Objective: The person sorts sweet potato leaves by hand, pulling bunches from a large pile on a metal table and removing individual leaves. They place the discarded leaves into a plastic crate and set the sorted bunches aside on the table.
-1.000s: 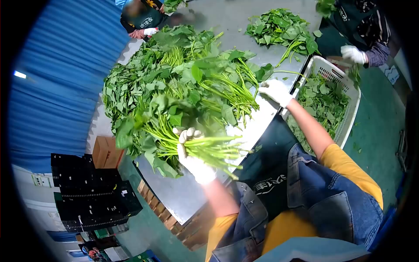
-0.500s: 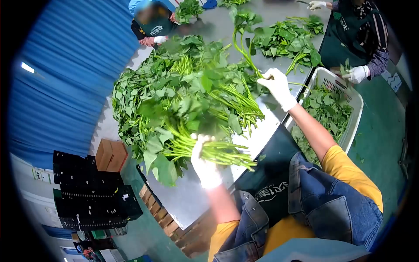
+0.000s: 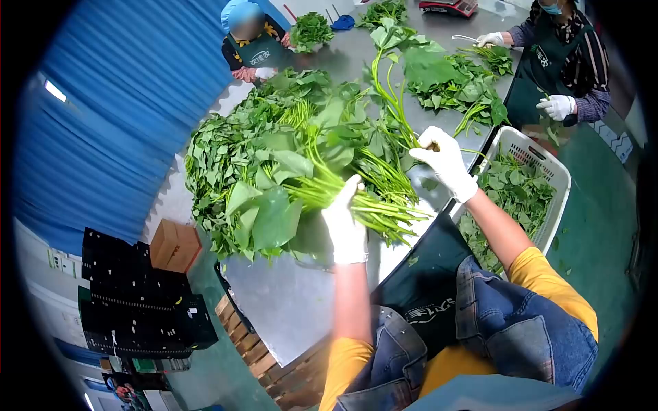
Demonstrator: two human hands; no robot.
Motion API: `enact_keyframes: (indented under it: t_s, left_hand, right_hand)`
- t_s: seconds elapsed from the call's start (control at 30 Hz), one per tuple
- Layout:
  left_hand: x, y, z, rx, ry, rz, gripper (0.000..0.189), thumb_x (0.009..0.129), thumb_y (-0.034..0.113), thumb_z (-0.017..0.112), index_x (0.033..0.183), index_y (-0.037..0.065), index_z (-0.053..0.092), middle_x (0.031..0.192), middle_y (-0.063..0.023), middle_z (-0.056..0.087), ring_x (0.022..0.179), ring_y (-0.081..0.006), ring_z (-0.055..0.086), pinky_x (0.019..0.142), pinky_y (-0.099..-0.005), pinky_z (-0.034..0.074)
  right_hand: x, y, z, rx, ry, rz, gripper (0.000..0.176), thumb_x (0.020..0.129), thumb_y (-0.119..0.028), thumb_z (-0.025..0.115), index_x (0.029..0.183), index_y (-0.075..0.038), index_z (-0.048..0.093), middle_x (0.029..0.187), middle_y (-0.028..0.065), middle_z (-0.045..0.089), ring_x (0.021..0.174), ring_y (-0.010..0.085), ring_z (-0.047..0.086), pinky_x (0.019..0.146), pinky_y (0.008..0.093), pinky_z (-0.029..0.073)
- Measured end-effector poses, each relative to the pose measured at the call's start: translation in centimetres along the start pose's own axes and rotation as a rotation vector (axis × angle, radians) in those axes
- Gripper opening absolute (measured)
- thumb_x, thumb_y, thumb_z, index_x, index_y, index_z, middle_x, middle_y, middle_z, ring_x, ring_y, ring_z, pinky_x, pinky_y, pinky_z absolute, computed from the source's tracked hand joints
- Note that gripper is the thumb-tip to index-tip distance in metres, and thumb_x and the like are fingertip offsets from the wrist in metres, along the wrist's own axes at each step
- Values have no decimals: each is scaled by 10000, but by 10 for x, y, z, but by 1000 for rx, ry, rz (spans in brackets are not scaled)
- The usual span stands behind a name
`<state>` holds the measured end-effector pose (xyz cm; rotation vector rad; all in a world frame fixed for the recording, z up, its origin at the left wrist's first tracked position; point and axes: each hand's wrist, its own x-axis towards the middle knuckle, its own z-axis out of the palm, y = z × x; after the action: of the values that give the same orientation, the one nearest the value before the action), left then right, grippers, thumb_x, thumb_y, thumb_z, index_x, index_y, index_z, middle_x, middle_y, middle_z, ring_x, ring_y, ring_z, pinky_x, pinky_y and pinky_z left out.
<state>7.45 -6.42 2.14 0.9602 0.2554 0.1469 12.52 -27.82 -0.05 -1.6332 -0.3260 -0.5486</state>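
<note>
Head view: a person in white gloves works over a metal table heaped with leafy green stems
Left hand: closed around a thick bunch, thumb across the stems; the leaves fan out up and to the left, the bare stem ends point right
Right hand: thumb and fingers together on a few long stems, which rise from the grip to broad leaves at the top
Large pile: spread over the table behind and beside the bunch, with many stems showing
Smaller pile: beyond the right hand, near the table's right edge
White basket: beside the table at right, with loose leaves inside
Co-workers: one person in a blue cap at the far left of the table; another person in a dark green apron at upper right, holding a sprig above the basket
Floor at left: a cardboard box near black crates, below a blue curtain
</note>
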Motion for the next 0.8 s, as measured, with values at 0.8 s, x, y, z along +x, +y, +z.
enact_keyframes:
  t_s: [0.8]
  left_hand:
    - [10,-33,15,-167,-218,0,343,777,-93,649,1111,-72,574,1027,-125,635,859,-195,632,770,-303,543]
  right_hand:
    - [-37,-20,2,-311,-358,-221,223,737,-144,628,947,-79,590,900,133,559,738,321,542,656,402,430]
